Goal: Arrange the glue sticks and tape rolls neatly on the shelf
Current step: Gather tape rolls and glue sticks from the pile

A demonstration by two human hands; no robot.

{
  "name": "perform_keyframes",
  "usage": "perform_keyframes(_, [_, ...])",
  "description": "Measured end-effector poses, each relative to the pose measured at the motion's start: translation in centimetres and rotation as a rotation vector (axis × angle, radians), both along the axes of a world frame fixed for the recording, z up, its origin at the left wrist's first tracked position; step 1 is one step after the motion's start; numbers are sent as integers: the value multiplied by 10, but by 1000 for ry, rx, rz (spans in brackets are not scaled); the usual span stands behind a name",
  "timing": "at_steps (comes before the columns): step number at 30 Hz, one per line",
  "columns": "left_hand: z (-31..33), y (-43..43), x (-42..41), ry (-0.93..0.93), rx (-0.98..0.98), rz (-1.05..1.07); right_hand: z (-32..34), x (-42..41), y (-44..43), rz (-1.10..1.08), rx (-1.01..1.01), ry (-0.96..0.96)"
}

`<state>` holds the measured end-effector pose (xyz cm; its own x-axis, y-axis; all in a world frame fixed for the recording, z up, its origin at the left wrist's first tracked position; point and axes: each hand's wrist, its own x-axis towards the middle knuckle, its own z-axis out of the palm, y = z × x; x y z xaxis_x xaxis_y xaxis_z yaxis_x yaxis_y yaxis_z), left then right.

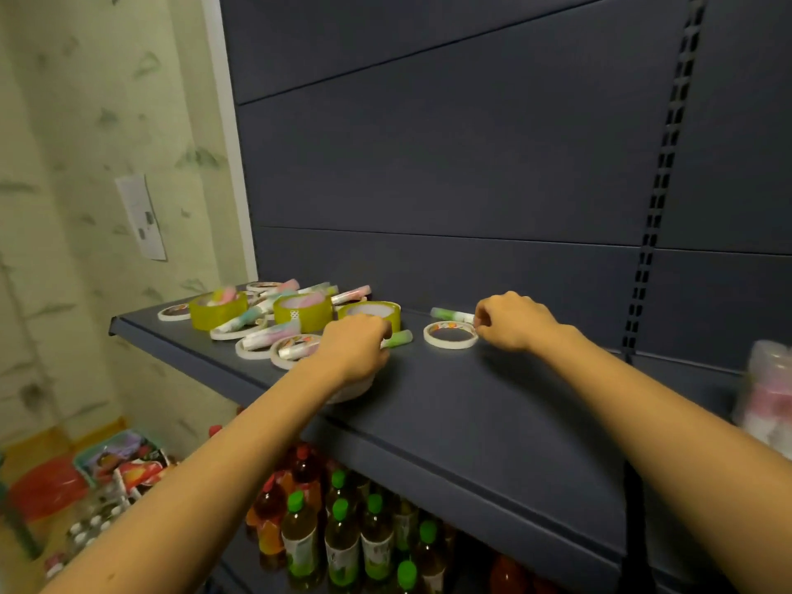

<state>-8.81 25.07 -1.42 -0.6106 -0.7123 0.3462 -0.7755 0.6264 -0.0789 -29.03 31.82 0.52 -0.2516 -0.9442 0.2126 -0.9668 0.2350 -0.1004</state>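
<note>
A dark blue shelf (pixel 471 405) carries a jumbled pile of glue sticks (pixel 274 334) and tape rolls at its left end, among them wide yellow rolls (pixel 302 312) and thin white rolls (pixel 253 351). My left hand (pixel 353 347) is closed on a green-capped glue stick (pixel 398 338) beside the pile, with a white roll (pixel 351 394) partly hidden under the wrist. My right hand (pixel 512 321) pinches the far edge of a thin white tape roll (pixel 450 334) lying flat apart from the pile. Another green glue stick (pixel 450 314) lies just behind that roll.
The shelf's back panel (pixel 471 165) rises directly behind. Drink bottles with green caps (pixel 338 533) fill the lower shelf. A blurred clear container (pixel 767 392) stands at the shelf's right. Baskets of goods (pixel 124 460) sit on the floor at the left, by a papered wall.
</note>
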Motion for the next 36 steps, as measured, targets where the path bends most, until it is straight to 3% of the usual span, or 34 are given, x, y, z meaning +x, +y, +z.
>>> perform_keyframes(12, [1,-87,-63,-231,17,-155,-13,-25,-90,-116,44,-11])
perform_keyframes(14, [2,-92,-64,-156,15,-209,-14,-23,-106,-141,37,12])
perform_keyframes(22, [46,-130,-29,484,230,-371,-20,-7,-165,-220,73,202])
perform_keyframes(28, [51,-158,-8,680,337,-466,-29,5,-186,-300,156,328])
perform_keyframes(31, [47,-159,-10,731,339,-495,-23,6,-178,-301,89,232])
perform_keyframes(36, [52,-161,-18,700,388,-595,-8,5,-145,-346,-290,-146])
